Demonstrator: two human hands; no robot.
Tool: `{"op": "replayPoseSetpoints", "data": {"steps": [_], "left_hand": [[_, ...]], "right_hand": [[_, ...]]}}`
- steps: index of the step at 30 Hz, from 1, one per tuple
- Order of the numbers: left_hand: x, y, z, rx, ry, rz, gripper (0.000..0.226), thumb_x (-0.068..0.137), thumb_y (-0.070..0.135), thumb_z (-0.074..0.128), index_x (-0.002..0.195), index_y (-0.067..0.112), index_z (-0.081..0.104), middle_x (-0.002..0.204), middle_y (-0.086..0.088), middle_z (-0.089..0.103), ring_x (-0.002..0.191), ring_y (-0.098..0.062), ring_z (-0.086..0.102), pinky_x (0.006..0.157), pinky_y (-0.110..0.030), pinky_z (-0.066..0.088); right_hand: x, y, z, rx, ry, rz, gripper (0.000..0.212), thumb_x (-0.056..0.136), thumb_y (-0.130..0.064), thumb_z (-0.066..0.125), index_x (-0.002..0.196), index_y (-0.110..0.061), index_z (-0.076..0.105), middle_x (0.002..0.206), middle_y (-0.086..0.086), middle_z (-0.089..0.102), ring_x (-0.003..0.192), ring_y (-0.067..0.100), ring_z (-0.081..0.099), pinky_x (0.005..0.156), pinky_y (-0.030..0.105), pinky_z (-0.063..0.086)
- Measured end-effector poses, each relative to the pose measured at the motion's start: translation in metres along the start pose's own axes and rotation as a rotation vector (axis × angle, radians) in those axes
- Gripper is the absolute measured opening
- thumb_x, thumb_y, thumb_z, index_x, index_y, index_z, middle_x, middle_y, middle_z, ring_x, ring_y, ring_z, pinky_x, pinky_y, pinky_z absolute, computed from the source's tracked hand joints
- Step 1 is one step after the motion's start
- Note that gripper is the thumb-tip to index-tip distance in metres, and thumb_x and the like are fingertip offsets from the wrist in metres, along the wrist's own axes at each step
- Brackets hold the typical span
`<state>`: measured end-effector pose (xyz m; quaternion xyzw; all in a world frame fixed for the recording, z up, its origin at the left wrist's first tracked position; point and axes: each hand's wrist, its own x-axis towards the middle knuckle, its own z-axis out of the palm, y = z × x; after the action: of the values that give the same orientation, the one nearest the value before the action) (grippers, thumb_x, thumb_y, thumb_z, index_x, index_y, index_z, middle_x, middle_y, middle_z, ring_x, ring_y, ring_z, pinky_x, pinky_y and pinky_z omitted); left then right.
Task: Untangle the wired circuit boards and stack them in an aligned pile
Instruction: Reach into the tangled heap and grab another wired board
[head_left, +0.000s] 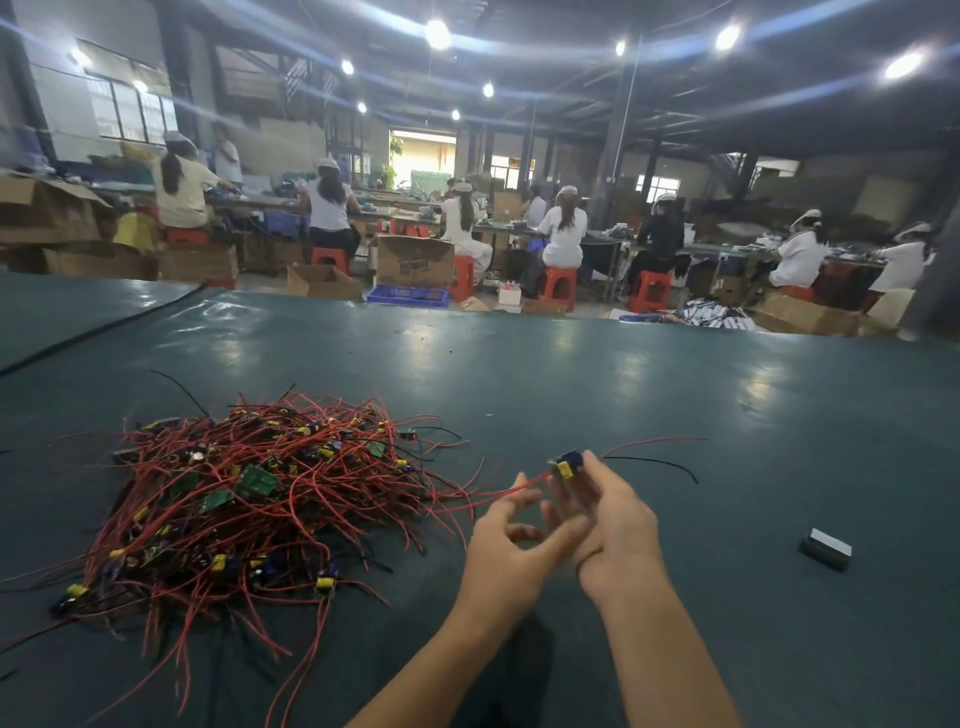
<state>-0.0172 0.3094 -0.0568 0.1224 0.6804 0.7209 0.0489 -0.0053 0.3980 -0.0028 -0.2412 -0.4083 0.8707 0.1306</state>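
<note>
Head view, down onto a green table. Early in the job, by the look of it. At the left, a big tangled heap of red-wired circuit boards, green boards and yellow parts showing through the crossed leads.

Right of the heap, just beside its edge and lifted off the table: one single board, pinched at the fingertips of the right hand, thumb and fingers curled round it. Trailing from that board away from the heap, a red lead and a black lead, both loose. Trailing back toward the heap, a second red lead, passing across the fingers of the left hand.

Left hand spread, fingers loose and blurred; touching that lead or merely under it, impossible to tell. Clear of the heap's outlying strands or caught in them: likewise impossible to tell.

No aligned pile plainly in sight. Far right of the heap, well apart from it, a small dark block with a pale top; first stack or something else, cannot tell.

Judged so: one board nearly free, almost the whole heap left to untangle, stacking barely begun if at all.
</note>
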Motion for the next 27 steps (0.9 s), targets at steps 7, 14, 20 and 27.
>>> {"op": "replayPoseSetpoints", "data": {"steps": [7, 14, 20, 27], "left_hand": [[-0.009, -0.023, -0.058, 0.872, -0.156, 0.343, 0.045, 0.09, 0.04, 0.062, 0.133, 0.031, 0.056, 0.124, 0.017, 0.059, 0.114, -0.003, 0.052, 0.103, -0.027, 0.037], [-0.012, -0.028, -0.088, 0.906, -0.108, 0.528, 0.029, 0.094, 0.036, 0.055, 0.12, 0.031, 0.065, 0.114, 0.02, 0.06, 0.107, 0.001, 0.05, 0.095, -0.021, 0.034], [-0.012, -0.035, -0.092, 0.929, -0.148, 0.552, 0.028, 0.093, 0.036, 0.053, 0.115, 0.03, 0.068, 0.11, 0.015, 0.064, 0.102, -0.004, 0.054, 0.086, -0.016, 0.03], [-0.012, -0.006, -0.1, 0.984, 0.023, 0.779, 0.02, 0.085, 0.024, 0.057, 0.095, 0.02, 0.075, 0.093, 0.009, 0.07, 0.085, -0.013, 0.064, 0.075, -0.031, 0.046]], "right_hand": [[0.062, -0.07, -0.03, -0.568, 0.104, 0.041, 0.019, 0.094, -0.021, 0.06, 0.076, -0.015, 0.062, 0.048, -0.004, 0.057, 0.04, 0.01, 0.052, 0.041, 0.023, 0.051], [0.113, -0.047, -0.07, -1.542, 0.162, -0.159, 0.027, 0.094, -0.022, 0.056, 0.075, -0.006, 0.066, 0.068, 0.012, 0.065, 0.057, 0.027, 0.059, 0.057, 0.029, 0.052], [0.121, -0.033, -0.091, -1.874, 0.288, -0.388, 0.03, 0.101, -0.035, 0.046, 0.088, -0.019, 0.068, 0.085, 0.001, 0.062, 0.083, 0.027, 0.058, 0.069, 0.032, 0.048], [0.098, -0.005, -0.057, -1.672, 0.272, -0.796, 0.027, 0.097, -0.028, 0.053, 0.116, -0.015, 0.067, 0.113, 0.01, 0.064, 0.107, 0.034, 0.054, 0.089, 0.041, 0.041]]}}
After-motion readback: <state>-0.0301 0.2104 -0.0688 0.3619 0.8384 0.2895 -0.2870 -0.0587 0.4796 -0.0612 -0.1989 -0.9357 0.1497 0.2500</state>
